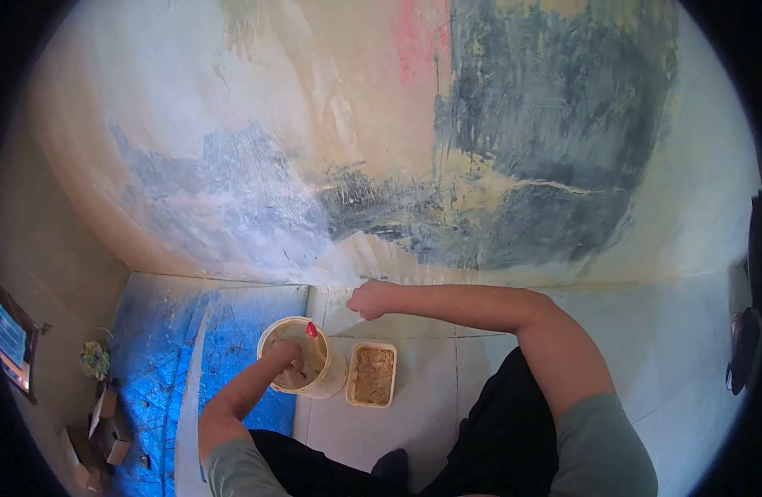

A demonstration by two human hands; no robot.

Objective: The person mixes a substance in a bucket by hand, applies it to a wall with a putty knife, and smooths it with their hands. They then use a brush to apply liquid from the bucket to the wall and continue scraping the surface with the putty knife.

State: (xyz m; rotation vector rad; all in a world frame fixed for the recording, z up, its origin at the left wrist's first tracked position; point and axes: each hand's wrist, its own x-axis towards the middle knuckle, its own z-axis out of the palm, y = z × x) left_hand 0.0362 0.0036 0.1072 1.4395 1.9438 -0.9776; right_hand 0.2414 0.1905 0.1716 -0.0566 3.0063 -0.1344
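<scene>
My left hand [290, 356] reaches down inside a white bucket [337, 377], its fingers curled together. Whatever they grip in there is too small and shaded to make out. A red-tipped handle [312, 330] leans against the bucket's far rim, apart from that hand. My right hand [371, 300] is closed in front of the foot of the patchy wall [381, 199]. What it holds, if anything, is hidden by the fingers. Close to the bucket's right side, a rectangular tub [372, 377] of lumpy tan-brown material stands on the floor.
Blue sheeting [153, 356] covers the floor at left. Cardboard pieces [108, 431] and a pale flower-like object [94, 359] lie along the left wall. Pale tiles [422, 431] run under my legs. Dark objects [744, 348] stand at the far right.
</scene>
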